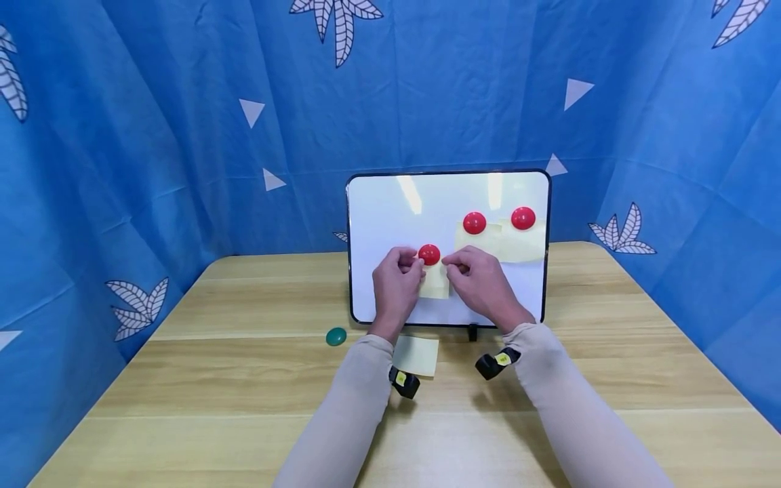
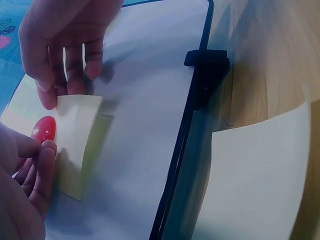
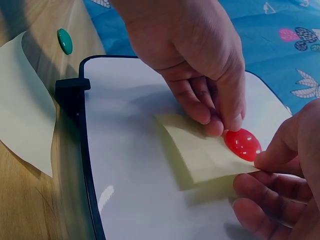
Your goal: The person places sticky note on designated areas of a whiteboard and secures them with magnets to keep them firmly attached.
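A red round magnet (image 1: 429, 255) sits at the top of a pale yellow sticky note (image 1: 435, 282) on a small whiteboard (image 1: 381, 224). My left hand (image 1: 398, 285) pinches the note's upper left corner, its fingertips right at the magnet's edge. On the other side, my right hand (image 1: 482, 281) pinches the upper right corner between thumb and fingertips. In the right wrist view, the note's lower part (image 3: 195, 160) bends out from the board and casts a shadow. Two more red magnets (image 1: 474, 223) (image 1: 523, 218) sit at the tops of two notes (image 1: 521, 242) on the board's right.
On the wooden table (image 1: 244, 379), another yellow note (image 1: 416, 356) lies before the board, beside my left wrist. A green magnet (image 1: 335, 336) lies left of it. A black foot (image 1: 472, 332) supports the board's lower edge. Blue patterned cloth (image 1: 451, 102) hangs behind.
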The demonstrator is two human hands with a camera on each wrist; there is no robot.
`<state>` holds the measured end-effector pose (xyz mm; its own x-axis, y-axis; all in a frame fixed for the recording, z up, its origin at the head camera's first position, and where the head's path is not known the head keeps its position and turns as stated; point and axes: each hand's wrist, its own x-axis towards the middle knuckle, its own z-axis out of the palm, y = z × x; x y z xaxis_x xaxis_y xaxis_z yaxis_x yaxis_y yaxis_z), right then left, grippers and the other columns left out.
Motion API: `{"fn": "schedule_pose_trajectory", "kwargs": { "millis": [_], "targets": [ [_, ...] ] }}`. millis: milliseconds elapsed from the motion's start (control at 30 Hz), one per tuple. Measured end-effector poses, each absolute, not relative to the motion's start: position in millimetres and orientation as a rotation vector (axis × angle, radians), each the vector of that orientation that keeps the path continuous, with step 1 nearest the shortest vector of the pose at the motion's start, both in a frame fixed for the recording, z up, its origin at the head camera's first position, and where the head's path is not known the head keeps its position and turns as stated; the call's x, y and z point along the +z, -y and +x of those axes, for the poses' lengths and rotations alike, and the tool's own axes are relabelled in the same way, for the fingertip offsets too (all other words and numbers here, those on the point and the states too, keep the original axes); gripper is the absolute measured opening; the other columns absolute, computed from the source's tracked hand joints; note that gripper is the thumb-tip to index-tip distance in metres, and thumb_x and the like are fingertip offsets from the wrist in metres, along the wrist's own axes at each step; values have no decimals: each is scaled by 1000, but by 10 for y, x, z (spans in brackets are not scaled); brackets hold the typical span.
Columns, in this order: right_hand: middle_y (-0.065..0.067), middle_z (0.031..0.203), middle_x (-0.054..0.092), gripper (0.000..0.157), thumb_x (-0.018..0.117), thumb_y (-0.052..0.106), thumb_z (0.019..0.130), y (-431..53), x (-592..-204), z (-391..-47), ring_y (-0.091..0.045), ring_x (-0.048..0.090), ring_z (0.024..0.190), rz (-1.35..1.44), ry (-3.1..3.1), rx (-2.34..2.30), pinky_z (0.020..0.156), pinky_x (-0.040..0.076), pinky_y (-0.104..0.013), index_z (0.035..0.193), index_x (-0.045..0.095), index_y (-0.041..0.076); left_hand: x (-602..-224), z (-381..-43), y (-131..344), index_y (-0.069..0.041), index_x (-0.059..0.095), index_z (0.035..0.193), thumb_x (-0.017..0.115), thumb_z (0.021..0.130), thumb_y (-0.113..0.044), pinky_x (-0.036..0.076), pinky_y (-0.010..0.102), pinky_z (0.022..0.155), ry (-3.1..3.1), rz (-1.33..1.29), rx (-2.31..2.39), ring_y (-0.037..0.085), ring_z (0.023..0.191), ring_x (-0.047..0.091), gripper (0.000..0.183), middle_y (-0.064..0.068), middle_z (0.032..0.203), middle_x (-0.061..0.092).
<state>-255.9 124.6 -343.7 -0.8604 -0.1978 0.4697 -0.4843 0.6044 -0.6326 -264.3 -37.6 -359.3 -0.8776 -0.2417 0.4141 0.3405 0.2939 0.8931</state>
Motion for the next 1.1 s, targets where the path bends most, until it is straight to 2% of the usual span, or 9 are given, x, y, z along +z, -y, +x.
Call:
{"fn": "schedule_pose_trajectory", "kwargs": {
  "millis": [333,533,1100],
  "targets": [
    [-6,104,67,21,65,14,96,-1283,-3446,-2567,-23,60,87,556,2446,1118,77,55,-37,113,75,5,-3605,-2641,362,-12,69,97,72,93,-12,56,29,62,2115,-116,-1621,15,68,66,5,-1,86,67],
    [-6,97,64,18,64,12,94,-1281,-3485,-2578,-23,56,82,520,2406,1124,73,52,-36,107,75,5,-3643,-2606,417,-15,69,97,72,94,-18,56,30,64,2166,-137,-1604,16,69,65,5,-3,88,66],
    [-1,93,66,15,62,11,95,-1290,-3708,-2465,-22,56,82,542,2467,1220,73,50,-35,103,75,9,-3671,-2500,639,-14,69,95,70,94,-17,54,32,64,2229,-117,-1568,18,71,63,3,0,87,65]
  ]
}}
